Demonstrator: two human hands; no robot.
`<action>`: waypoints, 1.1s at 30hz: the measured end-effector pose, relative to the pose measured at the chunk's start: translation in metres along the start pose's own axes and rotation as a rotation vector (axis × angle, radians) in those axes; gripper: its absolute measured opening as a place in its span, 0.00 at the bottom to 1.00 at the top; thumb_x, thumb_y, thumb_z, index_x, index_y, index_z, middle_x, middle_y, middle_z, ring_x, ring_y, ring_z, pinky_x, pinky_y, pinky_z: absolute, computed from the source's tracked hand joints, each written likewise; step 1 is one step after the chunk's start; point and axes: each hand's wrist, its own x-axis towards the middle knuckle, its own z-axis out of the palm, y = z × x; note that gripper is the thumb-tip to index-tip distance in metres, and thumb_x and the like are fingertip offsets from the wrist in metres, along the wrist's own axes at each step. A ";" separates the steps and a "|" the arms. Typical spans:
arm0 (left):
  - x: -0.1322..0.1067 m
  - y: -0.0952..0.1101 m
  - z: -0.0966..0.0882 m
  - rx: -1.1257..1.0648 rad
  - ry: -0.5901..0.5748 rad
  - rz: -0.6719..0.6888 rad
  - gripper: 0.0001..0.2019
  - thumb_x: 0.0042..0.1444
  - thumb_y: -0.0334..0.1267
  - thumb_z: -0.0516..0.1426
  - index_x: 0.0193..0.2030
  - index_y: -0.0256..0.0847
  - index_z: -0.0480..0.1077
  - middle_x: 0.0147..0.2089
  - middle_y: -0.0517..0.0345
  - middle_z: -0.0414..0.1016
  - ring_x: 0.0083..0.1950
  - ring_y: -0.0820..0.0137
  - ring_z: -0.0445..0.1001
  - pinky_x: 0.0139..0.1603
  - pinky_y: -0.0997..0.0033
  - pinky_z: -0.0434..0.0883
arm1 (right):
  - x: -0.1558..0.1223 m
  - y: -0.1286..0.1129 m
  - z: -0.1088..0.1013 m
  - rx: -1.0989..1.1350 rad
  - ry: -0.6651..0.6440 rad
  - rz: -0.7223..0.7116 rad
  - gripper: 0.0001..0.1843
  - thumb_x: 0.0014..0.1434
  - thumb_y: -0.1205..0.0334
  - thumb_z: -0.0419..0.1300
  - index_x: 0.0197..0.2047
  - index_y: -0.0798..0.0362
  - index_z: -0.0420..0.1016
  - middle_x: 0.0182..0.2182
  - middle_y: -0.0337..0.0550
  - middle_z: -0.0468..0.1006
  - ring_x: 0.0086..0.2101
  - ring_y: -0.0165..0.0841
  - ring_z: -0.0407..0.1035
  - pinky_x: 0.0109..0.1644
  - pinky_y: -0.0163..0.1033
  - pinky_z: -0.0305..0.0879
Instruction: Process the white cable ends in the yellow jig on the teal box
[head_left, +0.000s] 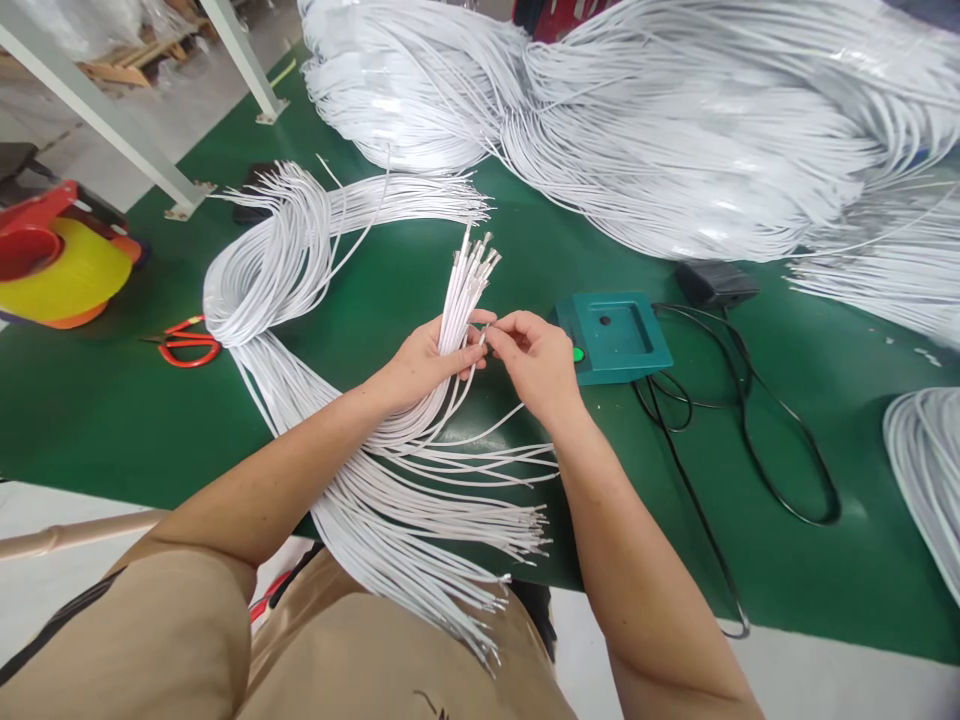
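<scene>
My left hand [435, 360] is closed around a bunch of white wires [459, 295], whose metal-tipped ends point up and away from me. At its fingertips, my right hand [534, 360] pinches the end of a single white wire [484, 335]. Below both hands, many more white wires [435, 500] fan out to the right, some hanging over the table's near edge. Their other part curls into a loop [247, 280] on the left. Right beside my right hand sits a teal device [619, 335] with a green button and a recessed top.
Large bundles of white wire [660, 130] cover the back of the green table [480, 640]. Red-handled scissors [187, 345] lie at left, near a yellow and red tape reel [64, 265]. A black adapter [716, 283] and black cable [750, 400] lie at right, with another wire coil [926, 460].
</scene>
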 end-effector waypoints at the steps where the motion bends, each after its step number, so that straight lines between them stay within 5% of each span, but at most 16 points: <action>1: 0.001 0.000 -0.002 -0.036 0.000 -0.027 0.23 0.49 0.40 0.66 0.53 0.40 0.70 0.35 0.60 0.71 0.34 0.76 0.73 0.30 0.79 0.69 | 0.000 0.001 0.001 -0.103 0.026 -0.093 0.10 0.59 0.63 0.56 0.26 0.52 0.70 0.26 0.38 0.71 0.29 0.30 0.64 0.37 0.37 0.61; 5: 0.004 0.001 -0.008 -0.174 -0.006 -0.144 0.24 0.46 0.37 0.68 0.51 0.38 0.71 0.32 0.61 0.71 0.28 0.79 0.70 0.29 0.79 0.69 | -0.001 0.003 0.001 -0.416 0.013 -0.476 0.14 0.65 0.66 0.47 0.28 0.52 0.67 0.31 0.46 0.70 0.34 0.34 0.63 0.42 0.41 0.60; 7: 0.005 0.003 -0.010 -0.208 -0.004 -0.168 0.23 0.46 0.36 0.68 0.50 0.37 0.71 0.32 0.61 0.72 0.28 0.78 0.71 0.29 0.79 0.69 | -0.001 0.003 -0.001 -0.462 -0.025 -0.528 0.15 0.66 0.65 0.46 0.29 0.52 0.68 0.32 0.47 0.71 0.36 0.35 0.63 0.43 0.41 0.60; 12: 0.006 0.004 -0.005 -0.106 0.090 -0.094 0.22 0.45 0.34 0.68 0.48 0.35 0.71 0.33 0.58 0.74 0.31 0.74 0.76 0.25 0.80 0.67 | 0.004 0.002 -0.008 -0.225 -0.041 -0.159 0.13 0.64 0.60 0.51 0.33 0.52 0.73 0.31 0.41 0.75 0.32 0.31 0.66 0.38 0.37 0.61; 17: 0.002 0.005 0.001 0.111 0.142 -0.002 0.21 0.46 0.38 0.67 0.48 0.35 0.72 0.32 0.58 0.74 0.31 0.72 0.76 0.24 0.79 0.68 | 0.007 0.003 -0.007 0.163 -0.128 0.181 0.23 0.62 0.43 0.52 0.33 0.52 0.76 0.29 0.40 0.77 0.27 0.29 0.67 0.36 0.36 0.65; 22: 0.000 0.006 0.004 0.242 0.112 0.064 0.19 0.48 0.39 0.66 0.47 0.37 0.73 0.31 0.59 0.74 0.30 0.74 0.74 0.25 0.79 0.68 | 0.005 0.002 -0.003 0.309 -0.153 0.252 0.23 0.55 0.39 0.59 0.28 0.53 0.75 0.26 0.38 0.75 0.27 0.27 0.66 0.35 0.34 0.66; 27: -0.001 0.005 0.003 0.301 0.115 0.068 0.15 0.49 0.39 0.65 0.44 0.37 0.74 0.31 0.58 0.75 0.30 0.73 0.74 0.27 0.79 0.69 | 0.004 0.000 -0.003 0.404 -0.115 0.268 0.17 0.50 0.46 0.65 0.27 0.53 0.74 0.28 0.39 0.76 0.28 0.27 0.66 0.36 0.34 0.67; 33: 0.000 0.006 0.001 0.325 0.126 0.051 0.17 0.51 0.38 0.63 0.48 0.37 0.72 0.31 0.59 0.75 0.27 0.76 0.73 0.28 0.78 0.71 | 0.004 0.002 -0.002 0.048 0.026 0.044 0.05 0.53 0.62 0.60 0.27 0.52 0.75 0.27 0.38 0.75 0.29 0.30 0.66 0.37 0.37 0.64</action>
